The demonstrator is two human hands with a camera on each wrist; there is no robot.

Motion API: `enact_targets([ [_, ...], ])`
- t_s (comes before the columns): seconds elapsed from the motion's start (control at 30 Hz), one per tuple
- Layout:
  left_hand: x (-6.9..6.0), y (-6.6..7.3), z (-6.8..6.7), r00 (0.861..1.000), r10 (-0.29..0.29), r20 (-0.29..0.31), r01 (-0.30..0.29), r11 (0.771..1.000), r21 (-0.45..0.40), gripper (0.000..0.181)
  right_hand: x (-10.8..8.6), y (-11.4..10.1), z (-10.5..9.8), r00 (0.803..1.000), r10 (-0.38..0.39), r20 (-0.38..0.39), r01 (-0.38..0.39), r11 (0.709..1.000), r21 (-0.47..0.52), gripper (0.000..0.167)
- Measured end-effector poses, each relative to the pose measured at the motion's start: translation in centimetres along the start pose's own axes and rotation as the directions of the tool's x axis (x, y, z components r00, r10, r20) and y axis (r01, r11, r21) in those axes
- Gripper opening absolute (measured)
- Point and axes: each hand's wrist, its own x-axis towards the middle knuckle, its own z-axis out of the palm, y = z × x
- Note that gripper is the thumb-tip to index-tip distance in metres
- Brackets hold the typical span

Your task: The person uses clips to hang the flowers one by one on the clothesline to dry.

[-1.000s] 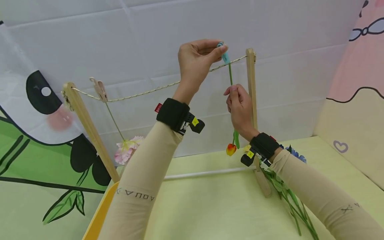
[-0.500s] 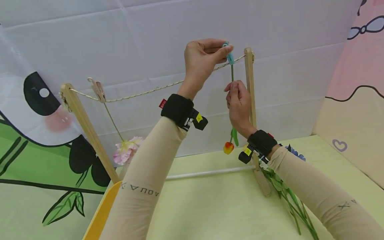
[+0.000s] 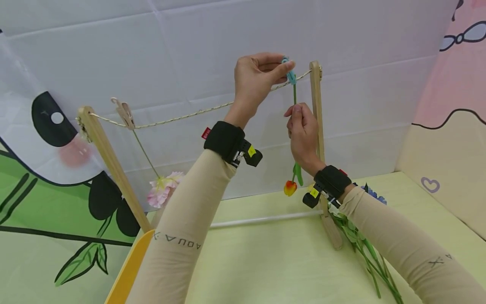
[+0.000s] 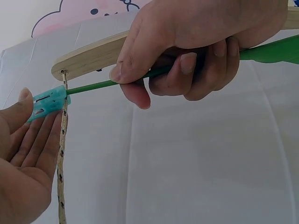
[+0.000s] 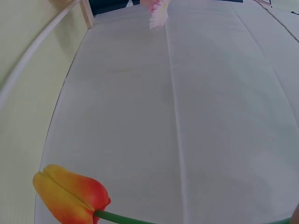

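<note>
My left hand (image 3: 251,82) pinches a light-blue clothespin (image 3: 291,77) at the rope (image 3: 206,111), near the right post. Below it, my right hand (image 3: 303,133) grips the green stem (image 3: 295,93) of an artificial tulip hanging head down. Its orange-yellow bloom (image 3: 290,188) shows beneath that hand, and in the right wrist view the same bloom (image 5: 70,191) lies at lower left. In the left wrist view the clothespin (image 4: 49,103) meets both the stem's end (image 4: 88,87) and the rope (image 4: 61,172); how firmly it clamps them I cannot tell.
A wooden clothespin (image 3: 125,114) on the rope's left part holds a pink flower (image 3: 164,190) upside down. Wooden posts (image 3: 114,169) carry the rope. A white bar (image 3: 262,219) crosses low between them. Several flower stems (image 3: 373,261) lie at right; a yellow edge (image 3: 129,270) stands at lower left.
My left hand and the blue clothespin have shifted right along the rope, then dropped slightly. The right hand rose a little with the tulip and still grips its stem.
</note>
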Motion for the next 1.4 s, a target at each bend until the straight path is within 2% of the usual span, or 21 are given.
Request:
enact_targets([
  [0.1,-0.1,-0.1,-0.2,1.000,-0.015,0.004,0.015,1.000,-0.016,0.021,0.0,-0.4,0.1,1.000,0.007,0.005,-0.007,1.000,0.005,0.029],
  [0.3,-0.4,-0.1,-0.4,0.999,-0.041,0.027,0.041,0.999,-0.029,0.022,-0.5,-2.8,0.4,0.999,0.042,0.032,-0.042,0.999,0.005,0.029],
  [0.4,-0.5,-0.2,-0.4,0.998,-0.056,0.038,0.057,0.998,-0.029,0.023,-0.6,-2.0,0.2,0.997,0.060,0.050,-0.059,0.998,-0.008,0.031],
  [0.53,-0.6,-0.4,-0.2,0.997,-0.049,0.058,0.050,0.999,-0.013,0.027,-0.7,-0.3,-0.4,0.995,0.072,0.076,-0.072,0.997,0.000,0.033],
  [0.73,-0.7,-0.4,0.2,0.996,-0.022,0.092,0.015,0.997,0.077,0.036,-1.4,0.0,-1.9,0.986,0.113,0.125,-0.112,0.994,-0.020,0.035],
  [0.83,-0.9,-0.3,0.2,0.996,-0.012,0.086,-0.001,0.989,0.148,0.041,-2.0,-0.2,-2.8,0.980,0.141,0.140,-0.129,0.988,-0.090,0.037],
  [0.93,-1.5,-0.3,-0.2,0.997,0.042,0.071,-0.057,0.971,0.234,0.042,-2.9,-0.5,-3.9,0.974,0.166,0.157,-0.137,0.973,-0.184,0.040],
  [1.0,-2.1,-0.4,-0.8,0.994,0.095,0.061,-0.109,0.954,0.279,0.041,-3.6,-0.7,-4.5,0.969,0.181,0.171,-0.137,0.960,-0.242,0.042],
  [1.1,-3.5,-0.5,-2.1,0.981,0.185,0.062,-0.195,0.925,0.326,0.039,-4.6,-1.0,-5.5,0.960,0.202,0.194,-0.133,0.939,-0.318,0.044],
  [1.17,-4.7,-0.7,-3.0,0.974,0.219,0.063,-0.228,0.912,0.341,0.037,-5.2,-1.2,-5.9,0.955,0.212,0.207,-0.130,0.928,-0.348,0.045],
  [1.3,-8.2,-1.0,-5.4,0.959,0.273,0.075,-0.282,0.898,0.337,0.034,-6.6,-1.8,-6.8,0.947,0.221,0.233,-0.112,0.907,-0.406,0.045],
  [1.4,-11.4,-1.3,-7.4,0.954,0.288,0.086,-0.300,0.898,0.322,0.033,-7.6,-2.1,-7.5,0.943,0.210,0.259,-0.092,0.910,-0.404,0.044],
])
